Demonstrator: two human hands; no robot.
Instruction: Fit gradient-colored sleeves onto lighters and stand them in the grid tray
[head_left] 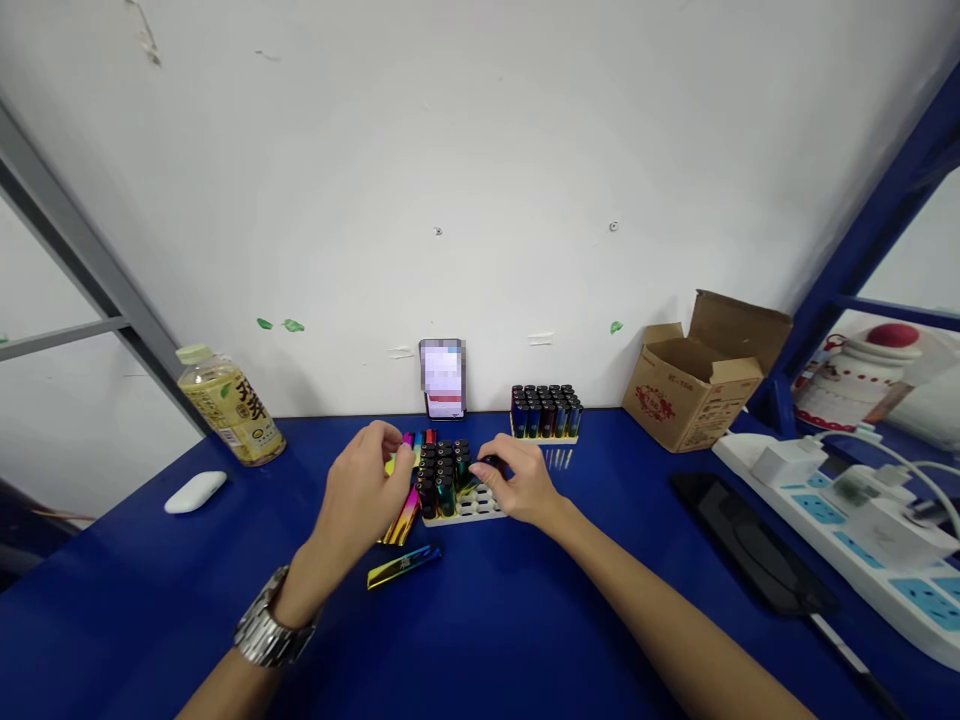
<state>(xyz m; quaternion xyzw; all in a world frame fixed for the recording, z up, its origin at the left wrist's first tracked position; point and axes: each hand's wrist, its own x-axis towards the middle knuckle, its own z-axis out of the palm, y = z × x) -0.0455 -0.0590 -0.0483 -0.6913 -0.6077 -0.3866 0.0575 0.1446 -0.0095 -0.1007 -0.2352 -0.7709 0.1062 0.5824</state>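
My left hand (367, 477), with a metal watch at the wrist, is curled over a pile of shiny gradient-coloured casings (407, 520). Its fingers are bent toward the thumb, and what they may hold is hidden. At the right side of a white rack (480, 506), my right hand (519, 482) pinches a dark tube (493, 462), mostly covered by the fingers. Dark-capped metallic tubes (445, 475) stand upright in the rack's left part; bare slots show at its front right. One blue-and-gold casing (403, 566) lies alone on the table in front.
A second rack of upright tubes (546, 412) and a phone (443, 380) stand by the wall. A drink bottle (231, 405) and a white case (195, 492) are left. Right are an open carton (686, 390), a black phone (750, 540) and a power strip (847, 545).
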